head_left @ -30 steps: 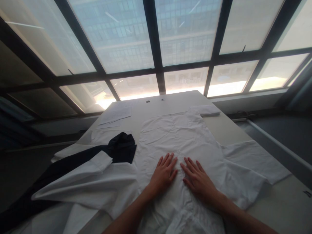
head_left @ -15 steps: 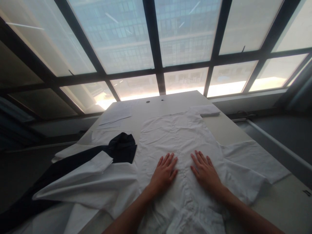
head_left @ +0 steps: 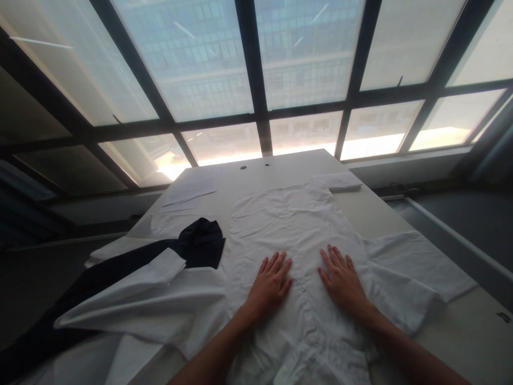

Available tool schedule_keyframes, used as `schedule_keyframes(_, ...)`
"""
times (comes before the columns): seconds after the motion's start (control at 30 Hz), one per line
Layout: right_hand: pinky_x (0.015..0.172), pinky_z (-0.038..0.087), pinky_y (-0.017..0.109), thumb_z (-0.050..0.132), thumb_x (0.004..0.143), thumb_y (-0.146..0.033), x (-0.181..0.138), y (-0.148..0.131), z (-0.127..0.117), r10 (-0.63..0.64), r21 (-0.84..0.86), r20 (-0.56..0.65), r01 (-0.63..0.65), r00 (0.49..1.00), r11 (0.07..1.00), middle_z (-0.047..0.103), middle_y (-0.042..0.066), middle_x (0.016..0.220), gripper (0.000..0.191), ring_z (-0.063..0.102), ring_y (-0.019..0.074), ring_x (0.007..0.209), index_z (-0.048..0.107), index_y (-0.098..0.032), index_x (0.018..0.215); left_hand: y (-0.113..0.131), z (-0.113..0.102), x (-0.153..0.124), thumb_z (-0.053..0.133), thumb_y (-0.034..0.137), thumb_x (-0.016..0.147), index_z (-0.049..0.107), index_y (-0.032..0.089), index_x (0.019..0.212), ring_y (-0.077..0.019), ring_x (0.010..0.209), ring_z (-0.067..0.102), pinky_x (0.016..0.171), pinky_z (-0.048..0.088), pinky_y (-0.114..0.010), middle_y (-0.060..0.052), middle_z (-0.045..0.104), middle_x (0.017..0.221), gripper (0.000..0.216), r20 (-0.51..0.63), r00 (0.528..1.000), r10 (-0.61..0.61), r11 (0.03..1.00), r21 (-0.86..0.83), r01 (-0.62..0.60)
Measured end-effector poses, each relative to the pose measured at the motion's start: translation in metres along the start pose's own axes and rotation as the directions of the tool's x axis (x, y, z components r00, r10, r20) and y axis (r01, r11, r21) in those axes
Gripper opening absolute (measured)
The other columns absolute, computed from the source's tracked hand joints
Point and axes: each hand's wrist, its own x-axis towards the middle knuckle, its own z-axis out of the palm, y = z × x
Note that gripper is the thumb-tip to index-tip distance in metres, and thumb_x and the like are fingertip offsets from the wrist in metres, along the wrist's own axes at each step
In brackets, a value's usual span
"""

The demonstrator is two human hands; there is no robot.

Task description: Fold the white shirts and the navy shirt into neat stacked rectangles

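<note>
A white shirt point(head_left: 288, 224) lies spread flat on a pale table point(head_left: 460, 331), its sleeves reaching out to both sides. My left hand point(head_left: 270, 283) rests palm down on the shirt's middle, fingers stretched out. My right hand point(head_left: 342, 280) lies flat on the cloth a short way to the right of it, fingers also spread. Neither hand holds anything. The shirt's button strip runs between the two hands.
A dark navy garment point(head_left: 200, 243) lies at the left, partly over the shirt's left sleeve and trailing off the table's left edge. Paper sheets point(head_left: 190, 190) lie at the far left and a folded white piece point(head_left: 339, 182) at the far right. Large windows stand behind the table.
My right hand has slid to the right across the shirt, away from my left hand. The left hand has stayed where it was.
</note>
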Motion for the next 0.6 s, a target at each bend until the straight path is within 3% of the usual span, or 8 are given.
schedule_keyframes(0.6,0.12,0.011,0.049,0.035,0.099,-0.038,0.0005,0.0002,-0.0019,0.003,0.018,0.033,-0.004,0.999,1.0,0.024,0.011,0.162,0.057,0.017,0.0252,0.15,0.037,-0.016,0.152,0.0001,0.0017,0.0003,0.042,0.042,0.101,0.036,0.027,0.152,-0.023,0.15,0.019,0.122,0.019,-0.048,-0.004,0.027,0.162,0.054,-0.004,1.0,-0.005,1.0,-0.004,0.005)
